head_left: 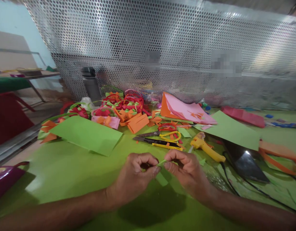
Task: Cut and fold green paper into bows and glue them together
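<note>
My left hand (135, 175) and my right hand (186, 170) meet low in the middle of the view, just above the green table (66, 173). Both are closed in a pinch on a small green paper strip (161, 162) held between the fingertips. A further piece of green paper (161, 178) hangs below the fingers. Just beyond my right hand lies a yellow glue gun (207, 148). A yellow utility knife (159, 142) and scissors (167, 131) lie beyond both hands.
A green sheet (87, 134) lies to the left, another green sheet (231, 130) to the right. Cut orange, red and pink paper pieces (123, 110) pile at the back, before a perforated metal screen (162, 48). A dark phone (245, 162) and black cable (258, 192) lie right.
</note>
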Available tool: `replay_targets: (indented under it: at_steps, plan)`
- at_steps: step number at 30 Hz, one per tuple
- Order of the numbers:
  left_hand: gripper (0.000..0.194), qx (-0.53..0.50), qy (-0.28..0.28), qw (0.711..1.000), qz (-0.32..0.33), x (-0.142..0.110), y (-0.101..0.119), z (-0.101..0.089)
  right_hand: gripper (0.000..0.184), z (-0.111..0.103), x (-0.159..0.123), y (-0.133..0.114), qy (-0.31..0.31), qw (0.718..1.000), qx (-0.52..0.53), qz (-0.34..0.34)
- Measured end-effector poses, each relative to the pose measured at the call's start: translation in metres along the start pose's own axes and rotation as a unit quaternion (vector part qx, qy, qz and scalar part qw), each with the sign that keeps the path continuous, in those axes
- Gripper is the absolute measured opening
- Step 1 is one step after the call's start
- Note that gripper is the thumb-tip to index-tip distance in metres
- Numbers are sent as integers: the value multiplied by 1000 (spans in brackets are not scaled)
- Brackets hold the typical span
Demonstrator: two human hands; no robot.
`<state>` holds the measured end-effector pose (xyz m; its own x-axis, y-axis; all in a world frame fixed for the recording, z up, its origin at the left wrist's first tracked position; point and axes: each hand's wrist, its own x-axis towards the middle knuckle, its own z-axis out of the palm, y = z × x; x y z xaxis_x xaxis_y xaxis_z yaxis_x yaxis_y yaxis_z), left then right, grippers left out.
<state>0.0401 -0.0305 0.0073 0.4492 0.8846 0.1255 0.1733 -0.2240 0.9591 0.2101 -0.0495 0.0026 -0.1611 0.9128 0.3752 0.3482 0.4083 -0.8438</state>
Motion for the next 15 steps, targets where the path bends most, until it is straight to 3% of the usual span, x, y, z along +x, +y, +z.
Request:
replay_targets:
  at_steps: [5,15]
  plan:
    - [15,29,9,999,26,1,1,0,14,-1,0,0,-27,1000,-3,-2]
    - [16,-93,24,994,-56,2,-5,0,12,-2,-7,-1,29,999,-21,-37]
